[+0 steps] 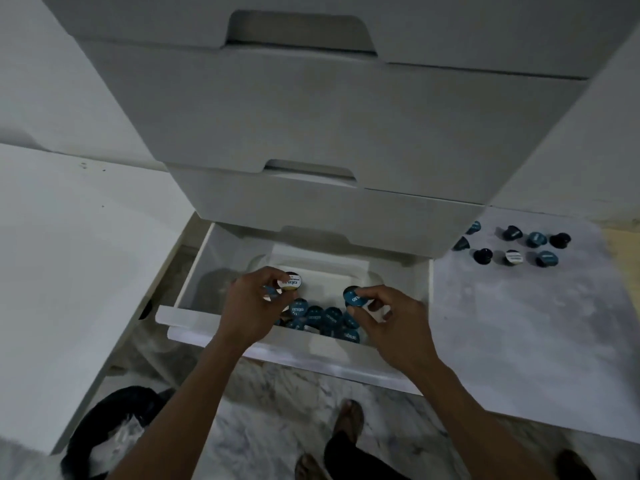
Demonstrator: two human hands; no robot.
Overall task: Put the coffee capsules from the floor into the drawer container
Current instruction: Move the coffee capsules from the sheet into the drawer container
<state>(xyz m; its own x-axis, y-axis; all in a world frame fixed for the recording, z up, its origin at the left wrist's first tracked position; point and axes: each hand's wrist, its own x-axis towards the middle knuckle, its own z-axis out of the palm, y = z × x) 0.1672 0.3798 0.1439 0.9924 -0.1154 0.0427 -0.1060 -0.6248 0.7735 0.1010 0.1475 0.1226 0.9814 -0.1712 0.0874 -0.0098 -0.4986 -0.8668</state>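
Left hand [250, 306] over open drawer [194, 318] pinching white-lid capsule [291, 281], right hand [388, 318] pinching blue capsule [355, 296], both w/ fingers curled

1. The drawer unit [311, 109] has smooth, matt white fronts, like painted or laminated board.
2. The open drawer [194, 271] shows the same smooth white finish on its walls, with a slight sheen along its front rim.
3. The capsules in the drawer [323, 317] have blue foil-like lids with a soft gloss and printed lettering.
4. The white-lidded capsule [291, 281] in the left hand [252, 306] looks glossier, catching light.
5. The capsules on the floor [512, 245] have dark, smooth bodies, probably plastic, though the view is too dim to be sure.
6. The floor [519, 323] is polished, grey-veined, marble-like stone.
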